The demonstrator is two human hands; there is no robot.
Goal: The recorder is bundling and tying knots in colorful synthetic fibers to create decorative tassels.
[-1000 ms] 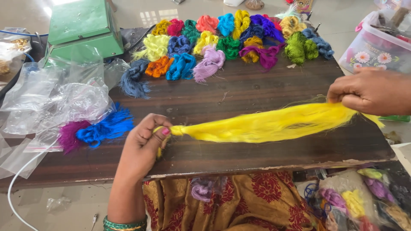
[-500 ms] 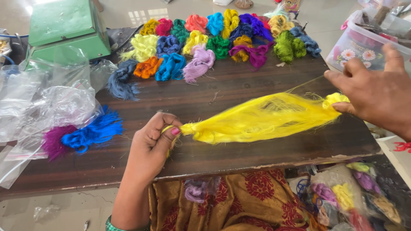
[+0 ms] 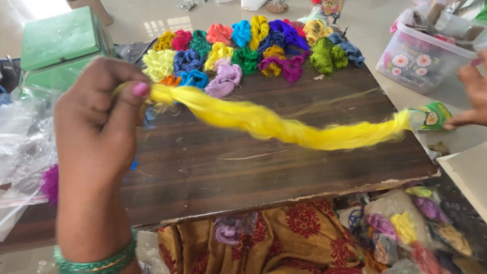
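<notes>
My left hand (image 3: pixel 99 129) is raised at the left and pinches one end of a long yellow thread hank (image 3: pixel 269 123) between thumb and fingers. The hank hangs twisted in the air over the dark wooden board (image 3: pixel 253 172) and stretches to the right. Its far end hangs free near the board's right edge. My right hand (image 3: pixel 474 96) is at the right frame edge, fingers apart, its fingertips by a small green packet (image 3: pixel 431 115). Whether it touches the packet I cannot tell.
Several bundles of coloured thread (image 3: pixel 243 48) lie along the board's far edge. A green box (image 3: pixel 61 43) stands at the far left above clear plastic bags (image 3: pixel 23 137). A clear plastic tub (image 3: pixel 423 50) sits at the far right. Bagged threads (image 3: pixel 411 228) lie below right.
My left hand has lifted the hank's end up and toward the camera. My right hand has let go of the other end and moved off to the right; the hank is now twisted.
</notes>
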